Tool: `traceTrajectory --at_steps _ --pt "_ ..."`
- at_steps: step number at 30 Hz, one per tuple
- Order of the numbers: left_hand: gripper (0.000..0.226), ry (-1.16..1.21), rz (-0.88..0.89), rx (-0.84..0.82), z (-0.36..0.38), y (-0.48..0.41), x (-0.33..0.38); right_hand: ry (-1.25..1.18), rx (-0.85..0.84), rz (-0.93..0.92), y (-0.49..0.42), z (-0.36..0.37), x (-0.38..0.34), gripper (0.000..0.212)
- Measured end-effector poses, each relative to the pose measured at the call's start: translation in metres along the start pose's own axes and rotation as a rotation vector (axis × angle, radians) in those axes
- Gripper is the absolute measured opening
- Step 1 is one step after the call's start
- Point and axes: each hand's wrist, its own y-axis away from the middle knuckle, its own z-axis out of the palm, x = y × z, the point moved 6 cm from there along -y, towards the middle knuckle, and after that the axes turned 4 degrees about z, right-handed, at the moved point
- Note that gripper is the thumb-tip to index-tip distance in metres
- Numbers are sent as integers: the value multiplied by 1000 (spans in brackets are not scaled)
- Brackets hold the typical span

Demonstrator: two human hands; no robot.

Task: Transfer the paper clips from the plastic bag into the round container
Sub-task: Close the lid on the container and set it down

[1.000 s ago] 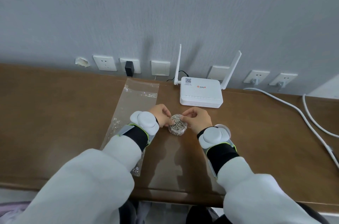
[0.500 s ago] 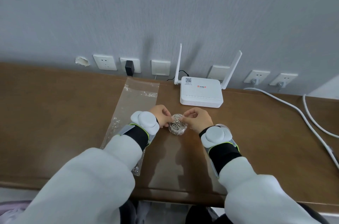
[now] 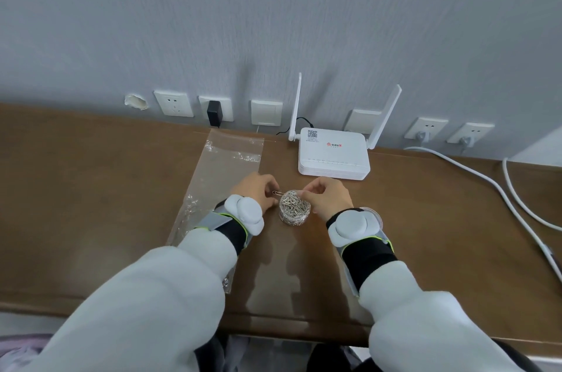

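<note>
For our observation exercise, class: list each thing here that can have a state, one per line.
Round container: uncovered, full of clips.
Plastic bag: flat, nearly empty.
Left hand: pinches a paper clip.
Right hand: fingertips pinched above container; grip unclear.
Black adapter: plugged in.
Router: antennas raised.

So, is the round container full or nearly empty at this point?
Full: paper clips fill the clear round container up to its open rim, heaped at the top.

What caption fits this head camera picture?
Left hand pinches a paper clip at the round container, plastic bag lying alongside.
</note>
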Motion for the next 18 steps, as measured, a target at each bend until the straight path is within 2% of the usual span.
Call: traceTrajectory --at_steps 11,18 --pt "16 -50 -12 23 2 3 7 -24 -18 35 4 -5 -2 23" --pt "15 -53 -58 7 2 1 8 -192 -10 14 8 -12 -12 26"
